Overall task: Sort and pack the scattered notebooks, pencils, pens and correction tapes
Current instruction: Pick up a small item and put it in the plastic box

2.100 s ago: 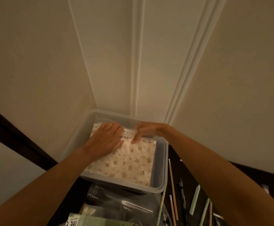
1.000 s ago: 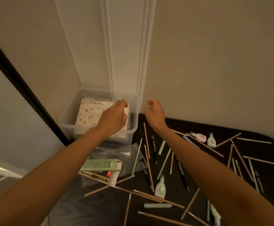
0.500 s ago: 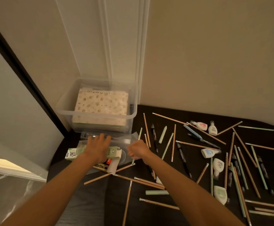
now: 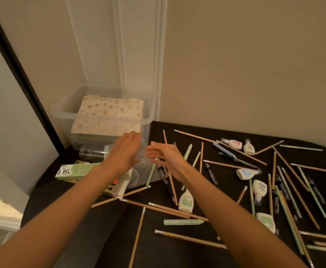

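Notebooks [image 4: 111,110] look done, stacked in the clear bin [image 4: 65,113] at 11 o'clock, count hidden. Left hand [image 4: 123,153] and right hand [image 4: 164,157] hover flat-fingered by its near corner, holding nothing I can see. Next job is probably gathering the pencils [image 4: 196,136] and pens [image 4: 237,160] from 1 to 5 o'clock — dozens, tangled. Correction tapes [image 4: 186,201]: six.

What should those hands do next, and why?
Probably grip the clear plastic packaging between the left hand and right hand, both open beside it: notebooks already sit in the tub, while pencils and pens lie loose.
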The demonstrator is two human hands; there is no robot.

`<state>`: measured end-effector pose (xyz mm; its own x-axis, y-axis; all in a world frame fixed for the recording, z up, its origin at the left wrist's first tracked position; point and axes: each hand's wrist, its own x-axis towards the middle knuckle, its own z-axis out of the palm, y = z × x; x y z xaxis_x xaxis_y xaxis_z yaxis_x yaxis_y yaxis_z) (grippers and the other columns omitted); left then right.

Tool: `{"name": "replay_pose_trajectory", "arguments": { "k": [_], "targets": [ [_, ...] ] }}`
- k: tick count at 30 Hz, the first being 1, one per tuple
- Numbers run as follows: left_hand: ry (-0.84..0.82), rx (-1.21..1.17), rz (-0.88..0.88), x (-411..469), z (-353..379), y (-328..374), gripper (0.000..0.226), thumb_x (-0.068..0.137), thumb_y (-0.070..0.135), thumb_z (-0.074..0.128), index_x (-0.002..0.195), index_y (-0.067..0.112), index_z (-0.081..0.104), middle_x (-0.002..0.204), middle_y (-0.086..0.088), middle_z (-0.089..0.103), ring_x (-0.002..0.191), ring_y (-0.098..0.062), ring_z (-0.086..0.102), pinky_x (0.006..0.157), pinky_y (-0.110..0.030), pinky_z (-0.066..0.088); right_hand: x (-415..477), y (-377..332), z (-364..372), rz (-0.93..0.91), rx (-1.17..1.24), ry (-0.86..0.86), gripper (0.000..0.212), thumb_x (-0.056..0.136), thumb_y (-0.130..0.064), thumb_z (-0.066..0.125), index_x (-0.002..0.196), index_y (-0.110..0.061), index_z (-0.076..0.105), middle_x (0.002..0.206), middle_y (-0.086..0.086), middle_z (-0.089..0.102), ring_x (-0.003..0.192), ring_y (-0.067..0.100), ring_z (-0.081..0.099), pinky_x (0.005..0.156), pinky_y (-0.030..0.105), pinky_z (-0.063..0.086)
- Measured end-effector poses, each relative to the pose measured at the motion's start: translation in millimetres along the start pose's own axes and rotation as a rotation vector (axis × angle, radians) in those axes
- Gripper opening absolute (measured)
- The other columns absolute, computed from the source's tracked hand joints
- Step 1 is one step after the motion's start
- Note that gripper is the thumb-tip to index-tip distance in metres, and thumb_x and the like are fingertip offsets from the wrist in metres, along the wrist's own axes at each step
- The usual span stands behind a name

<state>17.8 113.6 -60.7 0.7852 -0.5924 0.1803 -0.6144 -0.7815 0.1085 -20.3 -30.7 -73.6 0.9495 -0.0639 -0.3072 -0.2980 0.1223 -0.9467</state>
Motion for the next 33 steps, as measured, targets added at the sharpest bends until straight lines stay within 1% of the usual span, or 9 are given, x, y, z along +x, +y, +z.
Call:
{"name": "replay_pose_trajectory", "arguments": {
  "k": [3, 6, 10, 12, 17, 21, 24, 28, 33],
  "targets": [
    [0.109, -0.088, 0.035, 1, 3, 33, 0.071, 0.081, 0.019, 0.068, 0.139, 0.008, 0.03, 0.137, -0.01, 0.039, 0.128, -0.022, 0.034, 0.104, -0.027, 0.027, -21, 4, -24, -0.15, -0.021, 0.0, 0.019, 0.094, -0.021, 0.052, 0.097, -0.008, 0.067, 0.09, 0.005, 0.069, 0.087, 0.013, 0.065, 0.083, 0.027, 0.051],
    [0.222, -0.155, 0.124, -7, 8, 71, 0.069, 0.078, 0.014, 0.071, 0.137, 0.005, 0.035, 0.135, -0.013, 0.041, 0.126, -0.025, 0.036, 0.102, -0.026, 0.028, -48, 15, -50, -0.264, 0.01, 0.059, 0.02, 0.095, -0.01, 0.047, 0.085, -0.01, 0.064, 0.083, 0.005, 0.066, 0.077, 0.012, 0.062, 0.074, 0.023, 0.052],
    [0.334, -0.236, 0.216, -32, 20, 128, 0.068, 0.073, 0.012, 0.075, 0.131, 0.004, 0.041, 0.129, -0.013, 0.046, 0.121, -0.025, 0.041, 0.098, -0.026, 0.031, -101, 38, -87, -0.337, 0.092, 0.079, 0.021, 0.094, -0.025, 0.051, 0.084, -0.013, 0.065, 0.078, 0.0, 0.069, 0.076, 0.01, 0.065, 0.072, 0.025, 0.051],
    [0.33, -0.222, 0.266, -43, 25, 155, 0.067, 0.073, 0.01, 0.074, 0.131, 0.003, 0.042, 0.128, -0.013, 0.046, 0.12, -0.025, 0.041, 0.096, -0.025, 0.03, -129, 48, -102, -0.328, 0.069, 0.082, 0.021, 0.092, -0.031, 0.055, 0.092, -0.013, 0.066, 0.082, 0.001, 0.071, 0.081, 0.013, 0.067, 0.075, 0.026, 0.053],
    [0.294, -0.284, 0.367, -62, 31, 209, 0.067, 0.075, 0.016, 0.074, 0.132, 0.008, 0.04, 0.128, -0.008, 0.045, 0.12, -0.02, 0.041, 0.097, -0.025, 0.033, -183, 67, -139, -0.355, 0.045, 0.172, 0.013, 0.091, -0.014, 0.056, 0.095, -0.01, 0.068, 0.09, 0.008, 0.072, 0.082, 0.016, 0.07, 0.07, 0.023, 0.056],
    [0.217, -0.393, 0.468, -71, 31, 240, 0.075, 0.073, 0.028, 0.075, 0.135, 0.011, 0.038, 0.129, -0.004, 0.045, 0.119, -0.016, 0.042, 0.095, -0.02, 0.031, -212, 78, -165, -0.347, 0.181, 0.195, 0.014, 0.09, -0.011, 0.054, 0.097, -0.009, 0.067, 0.091, 0.004, 0.073, 0.087, 0.015, 0.07, 0.07, 0.025, 0.054],
    [0.18, -0.509, 0.432, -76, 33, 257, 0.069, 0.08, 0.046, 0.063, 0.136, 0.014, 0.038, 0.131, -0.002, 0.046, 0.118, -0.014, 0.045, 0.097, -0.028, 0.039, -225, 80, -179, -0.292, 0.237, 0.189, 0.016, 0.087, -0.01, 0.056, 0.099, -0.008, 0.065, 0.09, 0.002, 0.072, 0.085, 0.013, 0.069, 0.071, 0.025, 0.052],
    [0.283, -0.553, 0.332, -78, 38, 269, 0.048, 0.084, 0.045, 0.058, 0.121, 0.016, 0.051, 0.118, -0.001, 0.055, 0.105, -0.015, 0.052, 0.088, -0.03, 0.043, -227, 81, -186, -0.256, 0.258, 0.135, 0.014, 0.086, -0.006, 0.055, 0.095, -0.008, 0.066, 0.081, 0.001, 0.072, 0.082, 0.013, 0.068, 0.069, 0.024, 0.052],
    [0.219, -0.326, 0.272, -75, 49, 264, 0.065, 0.074, 0.055, 0.064, 0.123, 0.016, 0.048, 0.121, -0.001, 0.054, 0.109, -0.017, 0.05, 0.096, -0.035, 0.04, -218, 84, -190, -0.233, 0.325, 0.145, 0.016, 0.083, -0.001, 0.061, 0.098, -0.001, 0.066, 0.088, 0.008, 0.073, 0.087, 0.017, 0.071, 0.067, 0.024, 0.056]
  ]
}}
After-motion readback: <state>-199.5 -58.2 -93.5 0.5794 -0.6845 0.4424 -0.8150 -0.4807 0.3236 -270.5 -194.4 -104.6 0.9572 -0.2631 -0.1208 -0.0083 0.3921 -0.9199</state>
